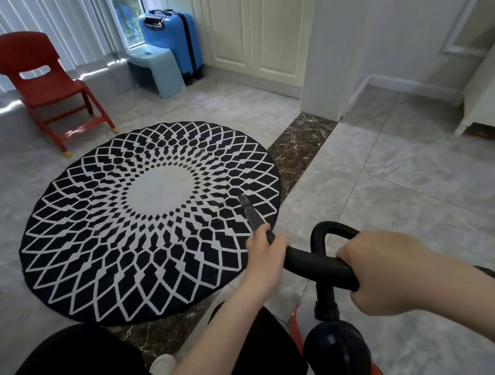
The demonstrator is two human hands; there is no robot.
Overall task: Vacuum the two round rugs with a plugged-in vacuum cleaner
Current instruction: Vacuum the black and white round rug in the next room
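Both hands hold the vacuum's wand: the left hand (264,246) is curled round the grey nozzle (251,211) near where it joins the thicker black tube (317,263), and the right hand (378,268) is wrapped round the rear end of that tube, knuckles up. Ahead of the left hand the nozzle slants down and forward, its tip resting on or just above the right part of the round black-and-white rug (149,221); contact cannot be told for certain. That rug lies flat on the grey tiled floor (390,179), spreading out in front of and to the left of the left hand, with a plain pale disc at its centre and a lattice of dark diamonds around it. Between the two hands a ribbed black hose (320,234) arches up over the tube and drops behind it to the vacuum's body (335,357), which sits just below the right hand, dark on top with orange-red along its sides. Only this one rug is in view. Far beyond the left hand, a red plastic chair (46,85) stands just past the rug's far-left edge, and further right a pale blue stool (156,69) sits just beside a blue suitcase (171,40) near the window. A dark marble floor strip (296,143) runs under the rug's right edge. Below the left forearm the person's dark trousers (76,373) fill the lower frame.
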